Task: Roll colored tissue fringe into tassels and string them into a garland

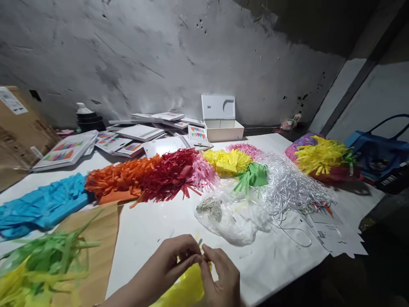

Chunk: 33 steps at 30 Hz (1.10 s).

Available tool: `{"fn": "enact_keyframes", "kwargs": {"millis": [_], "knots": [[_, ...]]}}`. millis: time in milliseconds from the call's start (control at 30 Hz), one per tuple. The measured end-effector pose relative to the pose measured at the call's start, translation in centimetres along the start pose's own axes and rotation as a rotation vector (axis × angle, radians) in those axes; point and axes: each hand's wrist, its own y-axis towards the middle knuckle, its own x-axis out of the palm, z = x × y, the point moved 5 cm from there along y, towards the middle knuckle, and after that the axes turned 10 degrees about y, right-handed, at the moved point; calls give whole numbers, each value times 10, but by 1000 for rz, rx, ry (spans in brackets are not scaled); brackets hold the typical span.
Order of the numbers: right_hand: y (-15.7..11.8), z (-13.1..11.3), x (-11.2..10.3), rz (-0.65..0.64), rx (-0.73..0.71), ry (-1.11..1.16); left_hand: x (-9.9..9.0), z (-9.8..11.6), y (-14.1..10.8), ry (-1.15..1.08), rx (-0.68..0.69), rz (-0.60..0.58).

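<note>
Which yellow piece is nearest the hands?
The bright yellow sheet just below the left hand and right hand; the yellow paper strips at centre back, far right and lower left lie farther off.

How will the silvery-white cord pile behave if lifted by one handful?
The cord pile should be floppy: its thin strands bend and loop freely. Probably light for its bulk, being loosely heaped with gaps. It may snag or lift as one mass, since the strands look tangled.

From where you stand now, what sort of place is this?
Probably a small craft or packing workshop: rows of fringed paper such as the orange fringed paper bundle, a heap of flat white printed packages, and a bare, stained grey plaster wall suggest it.
</note>
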Motion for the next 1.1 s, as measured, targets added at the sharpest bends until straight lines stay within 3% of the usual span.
{"fn": "enact_keyframes", "kwargs": {"millis": [133,267,400,533,633,800,967,1100], "knots": [[13,17,-5,-169,230,82,-11,17,29,93,69,-43],[14,34,-15,-82,281,45,-13,17,94,157,144,-14],[8,43,-13,-116,224,-77,21,2,167,331,200,-32],[4,44,-16,-104,194,-166,56,-5,197,371,218,-89],[3,44,-17,-109,187,-174,60,-4,198,356,234,-99],[3,45,-18,-115,196,-162,39,-3,180,236,225,-102],[7,44,-25,-12,242,-65,19,-4,135,-296,71,-161],[18,24,-29,12,215,-22,15,3,99,-636,-33,-177]]}}
